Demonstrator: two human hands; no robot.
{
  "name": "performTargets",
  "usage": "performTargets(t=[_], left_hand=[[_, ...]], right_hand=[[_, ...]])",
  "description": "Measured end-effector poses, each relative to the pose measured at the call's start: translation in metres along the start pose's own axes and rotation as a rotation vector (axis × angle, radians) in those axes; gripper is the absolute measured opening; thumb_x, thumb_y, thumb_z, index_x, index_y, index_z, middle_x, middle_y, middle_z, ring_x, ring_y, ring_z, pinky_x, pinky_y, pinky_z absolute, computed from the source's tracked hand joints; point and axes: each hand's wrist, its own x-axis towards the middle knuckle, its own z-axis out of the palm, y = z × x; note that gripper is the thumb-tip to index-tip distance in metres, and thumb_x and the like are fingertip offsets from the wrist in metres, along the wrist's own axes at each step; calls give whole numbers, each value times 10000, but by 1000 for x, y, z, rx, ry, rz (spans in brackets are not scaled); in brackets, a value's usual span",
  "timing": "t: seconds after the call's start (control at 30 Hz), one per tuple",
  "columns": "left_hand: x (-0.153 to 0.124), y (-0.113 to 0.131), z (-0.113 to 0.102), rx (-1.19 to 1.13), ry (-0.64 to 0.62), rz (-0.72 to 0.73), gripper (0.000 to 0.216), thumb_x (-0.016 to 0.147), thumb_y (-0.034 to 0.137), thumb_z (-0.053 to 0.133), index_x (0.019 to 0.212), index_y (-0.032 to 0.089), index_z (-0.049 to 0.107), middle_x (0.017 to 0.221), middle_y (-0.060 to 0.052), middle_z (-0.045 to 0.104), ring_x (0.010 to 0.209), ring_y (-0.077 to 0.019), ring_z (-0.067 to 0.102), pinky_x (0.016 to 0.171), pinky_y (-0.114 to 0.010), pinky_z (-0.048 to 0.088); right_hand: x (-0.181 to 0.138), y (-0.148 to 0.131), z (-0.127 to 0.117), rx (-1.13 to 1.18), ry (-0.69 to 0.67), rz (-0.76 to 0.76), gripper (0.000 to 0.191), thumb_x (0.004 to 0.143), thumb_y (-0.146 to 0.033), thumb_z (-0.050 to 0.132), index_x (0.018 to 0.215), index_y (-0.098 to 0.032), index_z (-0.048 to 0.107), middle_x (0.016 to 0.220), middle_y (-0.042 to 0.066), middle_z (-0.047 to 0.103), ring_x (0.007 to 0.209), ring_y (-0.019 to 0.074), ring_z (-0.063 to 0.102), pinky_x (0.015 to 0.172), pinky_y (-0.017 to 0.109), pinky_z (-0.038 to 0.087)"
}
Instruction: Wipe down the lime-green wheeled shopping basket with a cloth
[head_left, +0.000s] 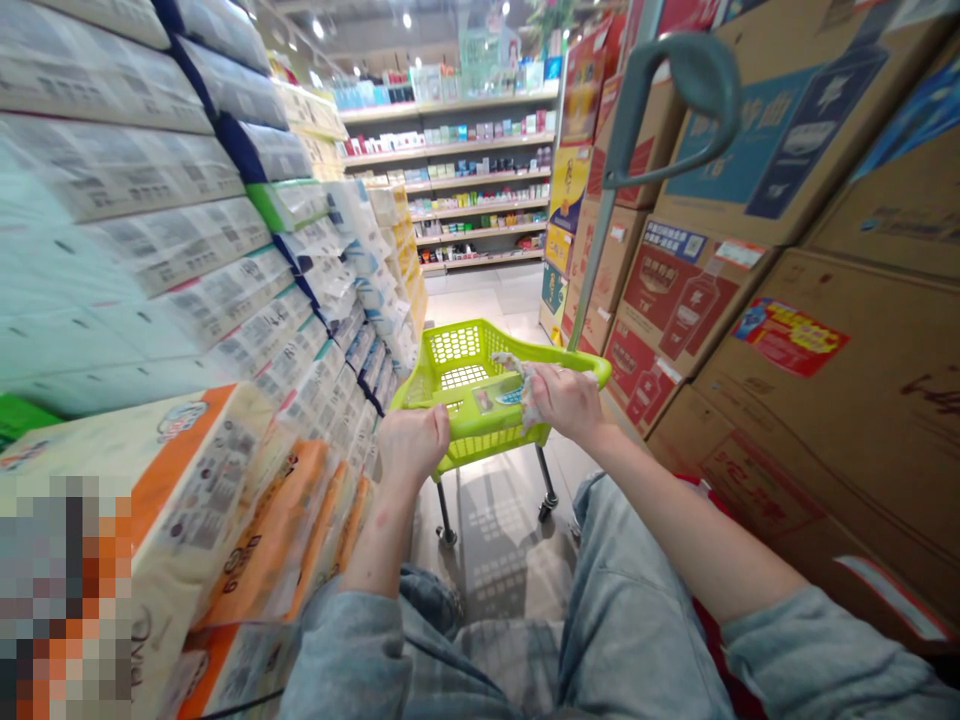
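Observation:
A small lime-green shopping cart (469, 458) on thin dark legs with casters stands in front of me. My left hand (414, 442) is closed round the near left end of its rim. Under my right hand (564, 402), a crumpled whitish cloth (510, 362) is pressed against the cart's right rim, its edges sticking out past the fingers. Between my hands, the cart's near panel carries a coloured label (484, 400). From the cart's right side rises a grey pole (594, 265), topped by a grey loop-shaped piece (626, 130).
Tall stacks of wrapped tissue packs (247, 240) line the left, with orange-banded packs (262, 530) close to my left arm. Cardboard cartons (840, 430) are piled on the right. Product shelves (480, 185) stand at the aisle's far end, beyond a pale tiled floor (487, 292).

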Motion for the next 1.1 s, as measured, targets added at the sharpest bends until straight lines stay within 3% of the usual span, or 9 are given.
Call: performTargets(t=[0.17,0.33,0.47,0.63,0.77,0.9,1.0,1.1], left_hand=[[-3,-2,-2,-4,9,-4,673,934,384,156,676,137,727,633,-130,679,616,-225,636,606,-328,395],[-5,2,-2,4,13,-23,654,928,372,171,678,135,726,635,-124,680,610,-218,631,604,-328,397],[-5,5,0,21,44,-18,644,930,361,180,655,141,718,606,-111,670,583,-196,615,617,-323,399],[-5,2,1,17,50,-17,641,934,359,181,655,145,717,612,-106,673,577,-191,609,625,-329,397],[-7,0,0,14,41,-2,636,935,362,188,644,144,709,610,-103,672,579,-187,611,624,-326,394],[-8,4,-2,12,52,-5,636,939,357,179,646,144,702,610,-100,671,578,-181,606,625,-323,394],[-9,10,-3,-6,45,-34,636,939,346,173,659,134,704,610,-113,668,568,-187,598,632,-334,393],[-9,12,-2,-31,35,-53,638,939,342,169,674,127,708,617,-128,671,575,-196,599,647,-346,392]], right_hand=[[16,5,-15,-22,-216,55,472,965,-404,240,1023,-170,646,936,83,717,851,198,652,719,257,410],[36,3,-13,-46,-370,121,543,977,-400,185,965,-167,675,1036,119,701,949,221,652,773,294,441],[33,-24,-11,-50,-307,129,502,981,-390,189,1005,-192,650,1045,89,697,946,212,646,771,292,446],[22,-51,-13,-68,-191,-22,496,983,-388,197,981,-193,653,1031,82,695,991,219,604,825,302,415],[31,-44,-17,-15,-325,-108,516,980,-435,192,1015,-226,662,1061,57,697,982,205,617,816,294,416],[44,-40,-17,-38,-423,-53,520,971,-432,217,999,-216,689,1049,81,706,954,235,643,777,312,434],[42,-49,-14,-91,-360,3,508,968,-392,237,938,-186,700,969,107,715,907,241,647,773,320,431],[27,-63,-9,-71,-212,51,489,968,-373,246,901,-179,691,936,112,711,899,232,625,818,328,412]])
